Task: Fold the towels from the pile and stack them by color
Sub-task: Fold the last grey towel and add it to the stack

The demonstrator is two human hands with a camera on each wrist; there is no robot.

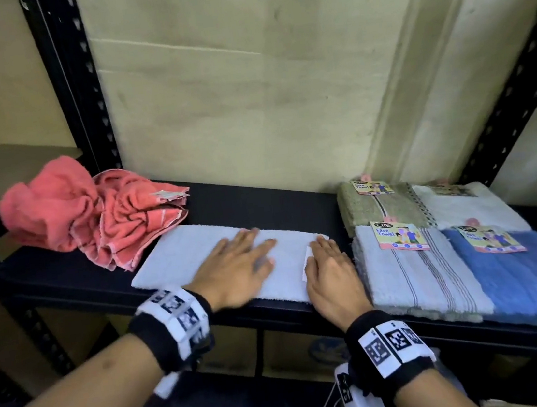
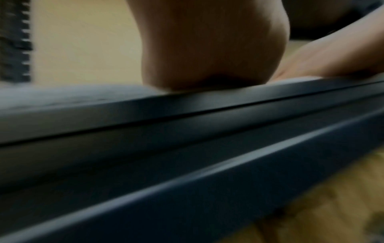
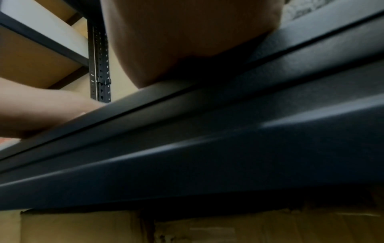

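Both our hands lie flat on a pale blue towel at the shelf's front edge.

Our left hand (image 1: 235,269) spreads its fingers across the pale blue towel (image 1: 178,256); our right hand (image 1: 333,278) presses flat on its right end, over a white tag (image 1: 308,261). Bare dark shelf (image 1: 260,201) runs behind it. Crumpled pink towels (image 1: 91,213) sit left; folded stacks (image 1: 437,249) lie right.
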